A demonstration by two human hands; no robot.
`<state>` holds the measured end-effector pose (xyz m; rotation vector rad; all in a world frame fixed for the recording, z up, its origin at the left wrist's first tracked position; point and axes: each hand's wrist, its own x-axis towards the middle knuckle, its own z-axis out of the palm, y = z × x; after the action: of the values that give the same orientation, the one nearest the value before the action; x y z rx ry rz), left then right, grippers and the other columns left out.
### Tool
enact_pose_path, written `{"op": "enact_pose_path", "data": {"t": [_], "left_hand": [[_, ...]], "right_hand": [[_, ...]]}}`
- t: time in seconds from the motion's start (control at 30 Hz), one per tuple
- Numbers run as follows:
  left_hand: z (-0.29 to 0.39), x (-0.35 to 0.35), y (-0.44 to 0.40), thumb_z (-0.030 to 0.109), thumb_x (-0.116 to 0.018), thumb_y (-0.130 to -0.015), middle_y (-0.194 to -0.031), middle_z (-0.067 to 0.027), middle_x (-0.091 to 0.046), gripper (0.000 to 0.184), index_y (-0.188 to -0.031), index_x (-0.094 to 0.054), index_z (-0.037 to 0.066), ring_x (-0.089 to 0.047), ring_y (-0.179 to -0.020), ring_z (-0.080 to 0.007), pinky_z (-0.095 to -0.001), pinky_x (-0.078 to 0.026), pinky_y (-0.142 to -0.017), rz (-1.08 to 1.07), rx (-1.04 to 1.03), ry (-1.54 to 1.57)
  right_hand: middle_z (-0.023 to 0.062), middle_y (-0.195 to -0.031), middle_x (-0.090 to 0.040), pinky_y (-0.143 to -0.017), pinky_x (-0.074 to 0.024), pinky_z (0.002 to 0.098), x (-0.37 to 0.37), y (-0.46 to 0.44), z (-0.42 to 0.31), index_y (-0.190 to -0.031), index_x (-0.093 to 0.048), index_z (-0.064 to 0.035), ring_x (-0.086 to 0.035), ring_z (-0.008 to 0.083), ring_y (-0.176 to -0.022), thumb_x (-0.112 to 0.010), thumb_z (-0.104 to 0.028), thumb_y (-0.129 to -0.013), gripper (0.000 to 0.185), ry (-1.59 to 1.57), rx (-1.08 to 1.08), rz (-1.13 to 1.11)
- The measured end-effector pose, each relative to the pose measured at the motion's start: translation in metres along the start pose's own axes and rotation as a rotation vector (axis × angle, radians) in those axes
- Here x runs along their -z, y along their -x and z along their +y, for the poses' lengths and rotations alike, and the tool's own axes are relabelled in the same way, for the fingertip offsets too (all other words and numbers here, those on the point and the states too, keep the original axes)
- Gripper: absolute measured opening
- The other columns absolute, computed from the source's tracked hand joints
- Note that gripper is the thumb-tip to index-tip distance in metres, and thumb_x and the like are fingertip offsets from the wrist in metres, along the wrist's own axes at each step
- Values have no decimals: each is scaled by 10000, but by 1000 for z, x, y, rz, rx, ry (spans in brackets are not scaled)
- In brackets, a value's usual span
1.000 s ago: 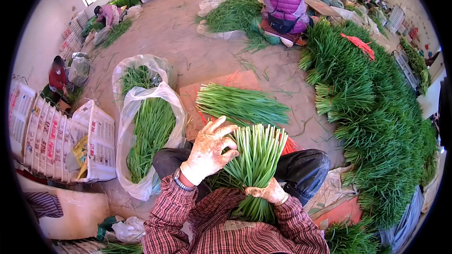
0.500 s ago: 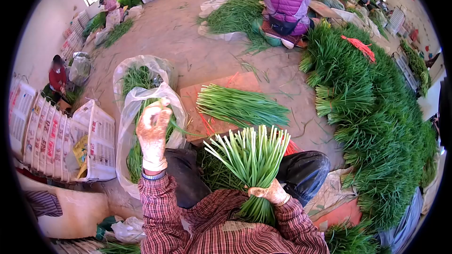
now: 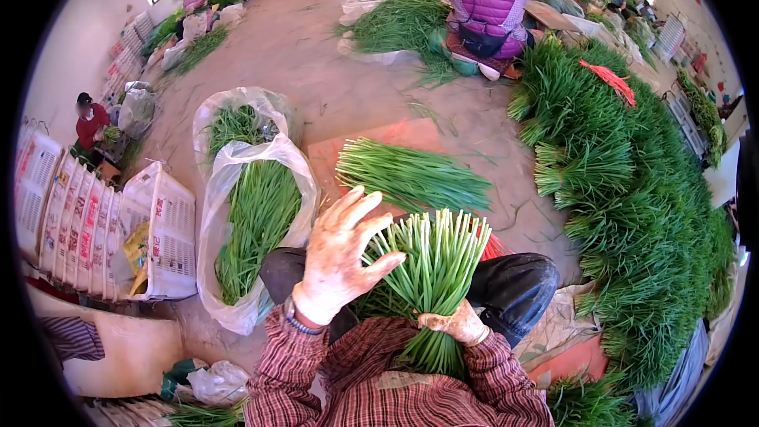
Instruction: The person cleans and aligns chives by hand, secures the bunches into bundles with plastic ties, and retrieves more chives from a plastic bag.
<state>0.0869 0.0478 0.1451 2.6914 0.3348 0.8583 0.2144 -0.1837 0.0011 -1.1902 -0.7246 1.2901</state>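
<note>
My right hand (image 3: 454,324) is wrapped round a bunch of green stalks (image 3: 431,265) in front of my body, their pale ends fanned upward and the leaves hanging below the fist. My left hand (image 3: 340,249), in a pale, stained covering, is raised at the left side of the bunch with its fingers spread and nothing between them. Beyond the bunch, a flat pile of green stalks (image 3: 411,174) lies on a reddish board (image 3: 328,154). Left of my knee, an open clear plastic bag (image 3: 207,257) holds more stalks.
White crates (image 3: 170,241) stand stacked at the left. Tied green bunches (image 3: 632,213) form a long heap on the right, with red ties (image 3: 609,81) on top. A person in a purple jacket (image 3: 486,0) sits ahead; other people sit farther off near both walls.
Half a second ago my left hand was over the plastic bag with a stalk; it has come back to the right beside the bunch, fingers opened. My right hand keeps its hold.
</note>
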Motion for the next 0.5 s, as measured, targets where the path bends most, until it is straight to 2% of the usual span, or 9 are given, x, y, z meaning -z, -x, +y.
{"op": "enact_pose_path", "data": {"t": [0.1, 0.2, 0.27, 0.5], "left_hand": [[-1, -15, -9, 317, -908, -686, -1353, -148, -602, 653, -1229, -632, 83, -527, -1315, -391, -505, -423, -1088, -3, -28, -26], [-3, -22, -17, 319, -906, -696, -1339, -146, -614, 642, -1213, -613, 77, -527, -1317, -392, -494, -431, -1082, -35, 36, 92], [-14, -27, -16, 301, -898, -717, -1317, -144, -630, 574, -1160, -617, 67, -521, -1327, -390, -484, -431, -1084, -183, -30, 273], [-18, -33, -15, 201, -832, -807, -1211, -98, -692, 318, -1008, -621, 74, -559, -1304, -339, -460, -441, -1082, -198, 60, 372]], "right_hand": [[60, -1001, -700, -814, -573, 311, -4, 1, -8, -1291, -524, -8, -680, 147, -901, -886, -443, -775, 766, 5, 23, 52], [52, -974, -690, -790, -566, 306, -3, 5, -10, -1281, -524, -8, -668, 139, -875, -886, -468, -766, 780, 3, 3, 40], [44, -960, -684, -774, -559, 306, -1, 5, -9, -1275, -524, -5, -659, 133, -864, -881, -465, -776, 766, 37, -6, 11], [42, -960, -692, -787, -559, 311, 1, 2, -4, -1243, -546, -3, -658, 135, -870, -871, -457, -793, 717, 106, 44, 6]]}}
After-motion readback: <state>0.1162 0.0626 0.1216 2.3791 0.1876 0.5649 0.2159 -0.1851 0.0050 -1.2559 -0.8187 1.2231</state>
